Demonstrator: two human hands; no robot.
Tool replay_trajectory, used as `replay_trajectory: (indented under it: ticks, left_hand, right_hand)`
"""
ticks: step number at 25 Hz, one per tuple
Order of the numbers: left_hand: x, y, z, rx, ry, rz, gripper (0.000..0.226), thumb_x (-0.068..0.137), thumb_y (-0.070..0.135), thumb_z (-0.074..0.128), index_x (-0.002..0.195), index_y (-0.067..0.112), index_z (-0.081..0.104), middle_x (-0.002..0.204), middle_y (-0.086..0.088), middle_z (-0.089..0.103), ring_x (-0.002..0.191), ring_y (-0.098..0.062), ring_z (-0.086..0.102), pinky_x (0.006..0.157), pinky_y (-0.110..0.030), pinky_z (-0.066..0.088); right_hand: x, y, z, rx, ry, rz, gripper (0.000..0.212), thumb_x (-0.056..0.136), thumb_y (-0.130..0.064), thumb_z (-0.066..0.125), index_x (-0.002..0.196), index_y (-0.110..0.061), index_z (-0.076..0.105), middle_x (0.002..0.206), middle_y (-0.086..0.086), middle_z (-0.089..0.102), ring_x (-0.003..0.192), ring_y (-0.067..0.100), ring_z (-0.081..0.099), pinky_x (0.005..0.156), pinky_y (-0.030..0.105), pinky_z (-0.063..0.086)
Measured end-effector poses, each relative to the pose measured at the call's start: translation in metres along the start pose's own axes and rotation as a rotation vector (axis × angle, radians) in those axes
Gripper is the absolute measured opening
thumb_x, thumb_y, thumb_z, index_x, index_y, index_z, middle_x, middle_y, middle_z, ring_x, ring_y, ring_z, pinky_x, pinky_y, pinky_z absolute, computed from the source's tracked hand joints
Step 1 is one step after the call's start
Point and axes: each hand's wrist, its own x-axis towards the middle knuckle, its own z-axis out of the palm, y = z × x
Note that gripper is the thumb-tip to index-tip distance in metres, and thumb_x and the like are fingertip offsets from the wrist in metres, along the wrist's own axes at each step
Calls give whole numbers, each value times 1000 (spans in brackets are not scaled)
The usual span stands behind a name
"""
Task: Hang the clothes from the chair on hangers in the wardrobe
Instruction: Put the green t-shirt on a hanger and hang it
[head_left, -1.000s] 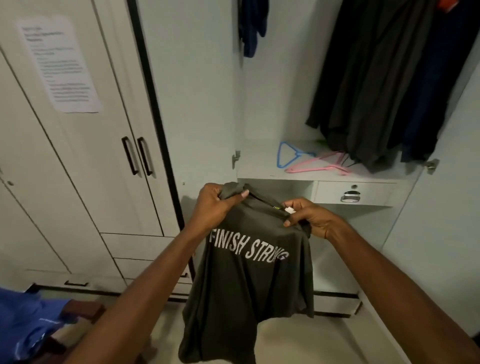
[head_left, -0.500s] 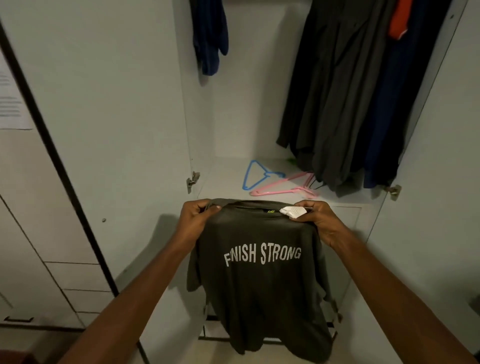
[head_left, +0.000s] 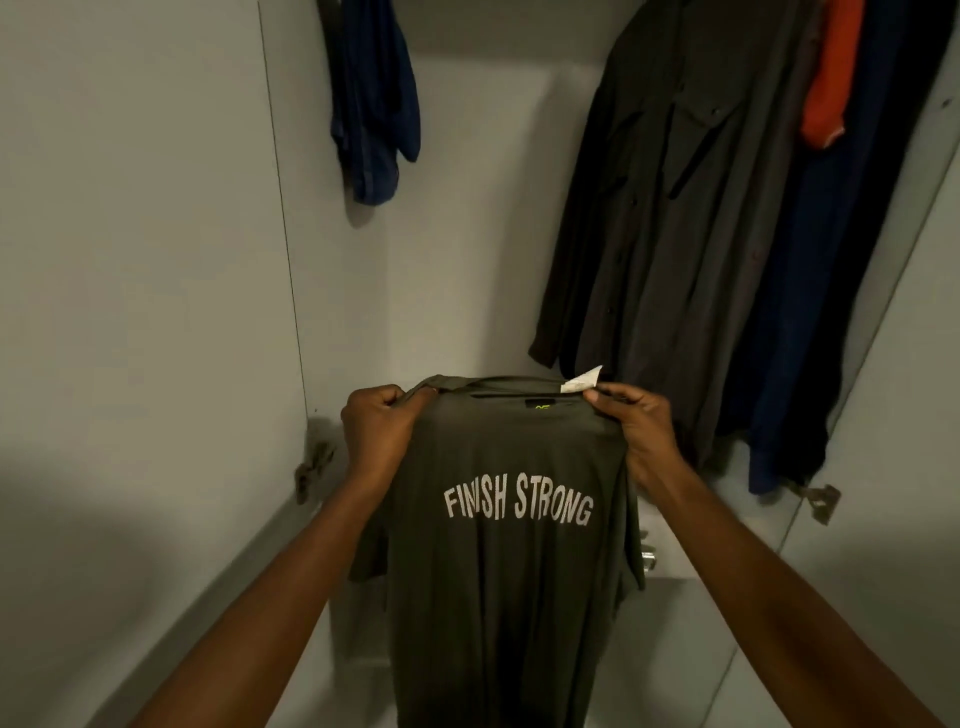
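A dark olive T-shirt (head_left: 509, 582) printed "FINISH STRONG" hangs flat in front of the open wardrobe (head_left: 467, 249). My left hand (head_left: 379, 431) grips its left shoulder at the collar. My right hand (head_left: 631, 431) pinches the right side of the collar, where a white tag (head_left: 581, 380) sticks up. The shirt covers the wardrobe shelf behind it, so no hanger shows.
Inside the wardrobe hang a dark grey shirt (head_left: 660, 234), a navy garment (head_left: 810, 291) with an orange piece (head_left: 828, 78) at the right, and a blue garment (head_left: 371, 104) at the upper left. An open wardrobe door (head_left: 140, 260) stands left; a hinge (head_left: 823, 501) marks the right door.
I have stepped closer to the wardrobe and raised the shirt, spreading it flat between both hands. The blue and pink hangers on the shelf are now hidden behind it.
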Motion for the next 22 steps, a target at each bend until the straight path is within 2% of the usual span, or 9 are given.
replay_trajectory:
  ticks: [4,7,11,14,18,21,22]
  left_hand:
    - [73,2,28,56,128,58,58,81,49,75,48,9,50,45,1,43,44,-12,39,51,-26,35]
    - [102,-15,51,207,166,50,59,83,52,70,45,17,42,43,4,38,42,-13,36,50,-26,31]
    - [131,-77,76,376,168,-67,59,86,48,70,45,15,43,43,2,41,41,-16,42,50,-27,34]
    - [140,-131,92,505,141,-160,57,89,49,69,48,14,49,46,1,49,44,-17,49,49,-28,37]
    - [151,-191,119,762,113,-230,44,99,45,60,68,13,61,60,3,51,55,-13,47,57,-28,36]
    - [147,-236,134,891,-37,-248,31,101,40,56,94,12,67,85,-3,65,73,-14,53,73,-30,45]
    - [145,-248,136,940,-82,-219,29,98,43,57,98,15,69,91,-2,68,78,-15,57,76,-32,48]
  right_hand:
    - [74,-10,36,-69,12,-164,20,83,0,79,103,-2,76,94,12,77,85,19,73,78,28,60]
    - [120,10,55,-101,46,-194,20,91,3,70,110,-1,73,99,10,75,89,15,71,83,28,59]
    - [167,82,64,-312,30,-197,20,95,-3,66,109,-15,73,111,7,74,104,19,69,92,31,54]
    - [191,157,59,-574,-8,-227,20,94,-9,67,105,-26,70,104,2,74,98,21,69,91,43,56]
    - [213,232,52,-944,-118,-215,13,98,-25,59,108,-26,67,108,-2,69,96,19,66,87,38,55]
    - [220,261,54,-1259,-207,-166,21,97,-28,57,115,-19,63,113,3,63,104,24,64,87,38,54]
    - [222,266,56,-1296,-208,-143,25,96,-28,59,118,-18,62,115,4,63,107,25,62,87,37,53]
